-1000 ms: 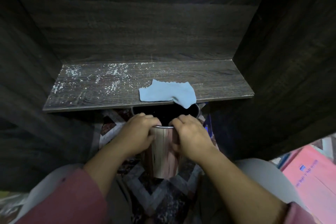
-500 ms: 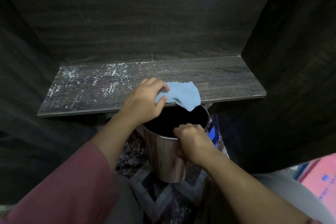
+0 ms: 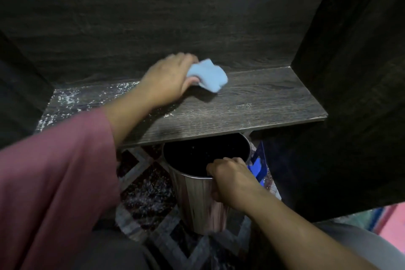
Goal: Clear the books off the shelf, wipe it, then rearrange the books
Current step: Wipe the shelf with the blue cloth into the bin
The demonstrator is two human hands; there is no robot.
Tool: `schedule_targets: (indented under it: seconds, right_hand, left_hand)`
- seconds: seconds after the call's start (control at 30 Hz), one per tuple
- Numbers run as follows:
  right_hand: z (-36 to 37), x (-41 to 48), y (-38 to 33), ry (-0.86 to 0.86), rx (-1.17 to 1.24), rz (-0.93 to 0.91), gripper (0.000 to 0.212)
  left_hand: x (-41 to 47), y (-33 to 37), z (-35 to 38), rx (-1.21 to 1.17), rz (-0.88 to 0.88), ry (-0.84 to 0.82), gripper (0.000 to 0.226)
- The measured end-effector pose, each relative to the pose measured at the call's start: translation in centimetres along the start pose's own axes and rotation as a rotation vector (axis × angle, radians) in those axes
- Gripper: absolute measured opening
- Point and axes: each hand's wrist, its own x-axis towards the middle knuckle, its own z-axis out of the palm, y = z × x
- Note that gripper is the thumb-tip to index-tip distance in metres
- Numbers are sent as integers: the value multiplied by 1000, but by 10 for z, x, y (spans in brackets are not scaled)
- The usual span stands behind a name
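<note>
Shelf (image 3: 252, 105): one dark wood-grain laminate board, flat, long axis running left to right across my view, no books on it. Cloth (image 3: 210, 76): pale blue, soft, bunched, held by my left hand (image 3: 168, 79) with the fingers curled round it, near the back of the board at about mid-length. Specks (image 3: 70, 98): white, gritty, scattered over the board's left part, to the left of that hand, which is much the nearer one. Bin (image 3: 197, 199): cylindrical, brushed metal, dark inside, over a patterned rug (image 3: 144, 184), its mouth partly under the board's front edge. My right hand (image 3: 232, 180) grips the near rim. I judge the wipe should run leftward, then forward to the bin.
</note>
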Motion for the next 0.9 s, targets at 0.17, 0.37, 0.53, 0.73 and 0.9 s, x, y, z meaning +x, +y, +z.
schedule_targets:
  seconds: [0.17, 0.37, 0.53, 0.73, 0.9]
  right_hand:
    - [-3, 4, -7, 1, 14, 5, 29]
    - [-5, 10, -12, -17, 27, 9, 27]
    - [-2, 16, -11, -30, 47, 21, 24]
    - [-4, 17, -8, -52, 61, 41, 24]
    - [-6, 14, -9, -61, 81, 46, 24]
  left_hand:
    - [6, -38, -18, 217, -139, 93, 38]
    - [-6, -55, 2, 316, 27, 174, 31]
    - [-7, -58, 24, 443, 59, 159, 24]
    - [-14, -52, 43, 323, 37, 38, 16]
    - [-20, -44, 44, -21, -179, -29, 21]
